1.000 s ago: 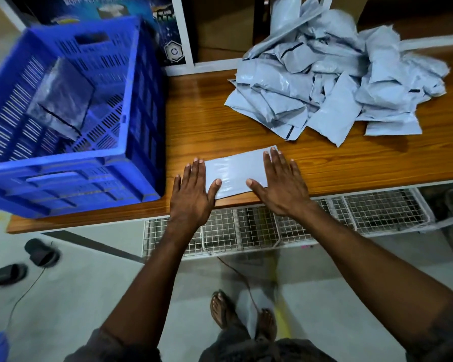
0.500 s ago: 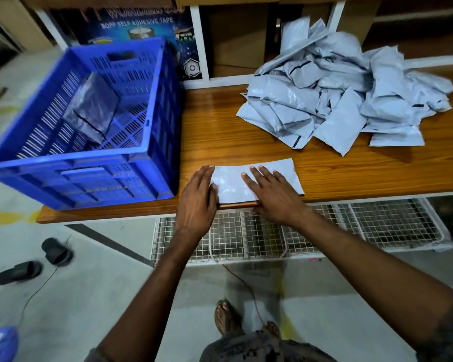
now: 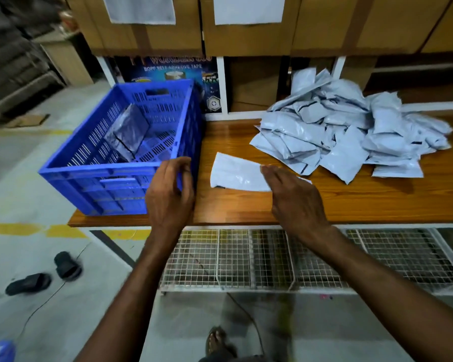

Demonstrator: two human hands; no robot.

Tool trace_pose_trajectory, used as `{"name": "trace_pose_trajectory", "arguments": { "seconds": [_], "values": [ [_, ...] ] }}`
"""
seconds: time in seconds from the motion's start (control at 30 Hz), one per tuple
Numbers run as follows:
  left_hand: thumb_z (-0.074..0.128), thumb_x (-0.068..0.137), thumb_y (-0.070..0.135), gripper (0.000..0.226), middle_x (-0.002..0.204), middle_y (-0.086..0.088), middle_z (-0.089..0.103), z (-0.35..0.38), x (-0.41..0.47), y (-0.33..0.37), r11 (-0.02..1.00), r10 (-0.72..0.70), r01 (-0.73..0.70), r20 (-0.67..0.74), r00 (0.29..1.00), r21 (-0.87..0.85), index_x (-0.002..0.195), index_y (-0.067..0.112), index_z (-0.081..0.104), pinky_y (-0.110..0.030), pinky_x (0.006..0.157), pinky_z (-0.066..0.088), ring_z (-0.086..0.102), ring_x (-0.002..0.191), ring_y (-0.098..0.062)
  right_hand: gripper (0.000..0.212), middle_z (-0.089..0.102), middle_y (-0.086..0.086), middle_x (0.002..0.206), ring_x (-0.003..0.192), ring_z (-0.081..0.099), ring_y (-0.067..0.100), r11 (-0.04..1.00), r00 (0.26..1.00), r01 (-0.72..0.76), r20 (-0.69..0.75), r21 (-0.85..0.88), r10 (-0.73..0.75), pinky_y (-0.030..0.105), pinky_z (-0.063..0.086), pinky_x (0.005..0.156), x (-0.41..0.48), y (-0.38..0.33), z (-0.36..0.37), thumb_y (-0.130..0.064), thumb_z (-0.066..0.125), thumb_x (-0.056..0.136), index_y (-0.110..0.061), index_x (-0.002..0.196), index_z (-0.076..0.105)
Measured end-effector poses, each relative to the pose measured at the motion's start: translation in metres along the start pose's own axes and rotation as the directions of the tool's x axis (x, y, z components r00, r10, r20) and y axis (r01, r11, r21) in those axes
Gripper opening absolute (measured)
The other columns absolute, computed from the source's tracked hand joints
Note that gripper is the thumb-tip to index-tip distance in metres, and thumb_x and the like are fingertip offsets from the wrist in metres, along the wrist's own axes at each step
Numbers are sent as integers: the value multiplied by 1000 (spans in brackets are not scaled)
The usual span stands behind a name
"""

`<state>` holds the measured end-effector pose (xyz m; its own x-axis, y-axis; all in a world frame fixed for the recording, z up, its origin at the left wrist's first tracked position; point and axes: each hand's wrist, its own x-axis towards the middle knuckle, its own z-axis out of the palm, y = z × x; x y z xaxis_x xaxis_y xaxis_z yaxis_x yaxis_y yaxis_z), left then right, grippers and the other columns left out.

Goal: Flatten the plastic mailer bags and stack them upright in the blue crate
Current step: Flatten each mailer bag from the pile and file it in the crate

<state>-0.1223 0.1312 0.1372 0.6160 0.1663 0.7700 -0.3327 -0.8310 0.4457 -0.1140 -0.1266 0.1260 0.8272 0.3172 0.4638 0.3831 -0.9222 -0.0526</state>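
On the near part of the wooden tabletop (image 3: pixel 246 211), a little right of the blue crate (image 3: pixel 100 171), one pale grey mailer bag (image 3: pixel 233 176) lies flat, its long side running left to right. The right hand (image 3: pixel 296 202) is over the right end of this bag. Its fingers (image 3: pixel 272 174) are straight and close together, and they hold nothing. The picture is blurred there, so I cannot tell whether the hand presses the bag or only hovers above it. The left hand (image 3: pixel 169 194) is in front of the near right corner of the crate, apart from the bag, with its fingers loosely curled and empty. Inside the crate a single dark mailer bag (image 3: pixel 127 134) stands tilted near the left wall. At the far right of the tabletop lies the pile of crumpled mailer bags (image 3: pixel 351 134).

I judge that the step in hand is the end of flattening this bag and the start of lifting it. To do it well, the palm should sweep along the whole length in one direction, so that the air goes out. After that it seems better to pinch the bag by one long edge with both hands, keep it vertical, and set it just beside the tilted bag, face to face. Thin plastic is limp and slippery. Taken by one corner it will probably fold and may slide down onto the crate floor.
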Motion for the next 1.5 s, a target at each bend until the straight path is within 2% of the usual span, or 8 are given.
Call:
{"name": "trace_pose_trajectory", "arguments": {
  "seconds": [0.27, 0.47, 0.77, 1.07, 1.2, 1.33, 1.4, 1.5],
  "values": [
    [59, 99, 21, 15, 109, -4, 70, -30, 78, -102, 971, -173, 167, 18, 985, 172, 110, 19, 70, -42, 84, 47, 62, 105, -29, 57, 65, 4, 131, 104, 66, 29, 953, 981, -20, -179, 302, 78, 39, 55, 74, 106, -82, -24, -8, 56, 89, -19, 145, 52],
    [61, 99, 30, 18, 102, -10, 71, -46, 150, -203, 936, -189, 108, 219, 957, 335, 103, 18, 74, -42, 78, 46, 61, 101, -36, 34, 72, 7, 108, 95, 65, 36, 724, 980, -168, 32, 669, 197, 47, 55, 78, 231, -150, -13, -23, 50, 97, -28, 129, 58],
    [55, 93, 30, 28, 110, -9, 71, -51, 214, -326, 901, -79, -238, 675, 733, 363, 113, 20, 72, -45, 85, 49, 64, 104, -37, 15, 65, 14, 119, 94, 59, 37, 827, 899, -356, 402, 435, 176, 37, 41, 71, 357, -250, 83, -21, 49, 96, -18, 110, 55],
    [55, 82, 18, 25, 90, -10, 69, -35, 208, -346, 846, 49, -416, 729, 683, 333, 100, 15, 72, -44, 85, 51, 66, 88, -37, 44, 61, 20, 136, 125, 59, 39, 550, 653, -749, 552, 369, 518, 44, 48, 100, 415, -285, 217, -17, 52, 100, -5, 142, 47],
    [53, 85, 21, 22, 88, -8, 69, -33, 209, -347, 834, 38, -433, 747, 664, 342, 97, 15, 70, -44, 86, 49, 65, 87, -36, 69, 54, 21, 143, 127, 55, 42, 569, 681, -707, 619, 420, 390, 44, 46, 99, 425, -287, 243, -28, 52, 100, -14, 159, 20],
    [53, 85, 24, 21, 89, -5, 69, -32, 209, -349, 853, 37, -402, 730, 682, 332, 95, 17, 70, -42, 87, 45, 64, 89, -35, 60, 59, 14, 133, 109, 61, 33, 465, 736, -651, 648, 600, 195, 47, 45, 104, 436, -284, 265, -43, 43, 89, -23, 144, 50],
    [52, 88, 26, 21, 89, -4, 68, -32, 208, -350, 865, 44, -386, 717, 695, 322, 94, 18, 69, -41, 87, 43, 63, 88, -33, 59, 61, 11, 115, 85, 61, 21, 483, 762, -613, 629, 625, 153, 46, 50, 94, 437, -278, 272, -33, 42, 85, -23, 141, 54],
    [45, 94, 32, 27, 89, -2, 67, -32, 208, -350, 876, 38, -367, 714, 699, 313, 95, 19, 68, -40, 87, 42, 62, 88, -31, 83, 50, 5, 149, 112, 62, 32, 586, 732, -583, 676, 564, 78, 37, 54, 84, 429, -276, 264, -10, 49, 87, -35, 160, 20]
  ]
}}
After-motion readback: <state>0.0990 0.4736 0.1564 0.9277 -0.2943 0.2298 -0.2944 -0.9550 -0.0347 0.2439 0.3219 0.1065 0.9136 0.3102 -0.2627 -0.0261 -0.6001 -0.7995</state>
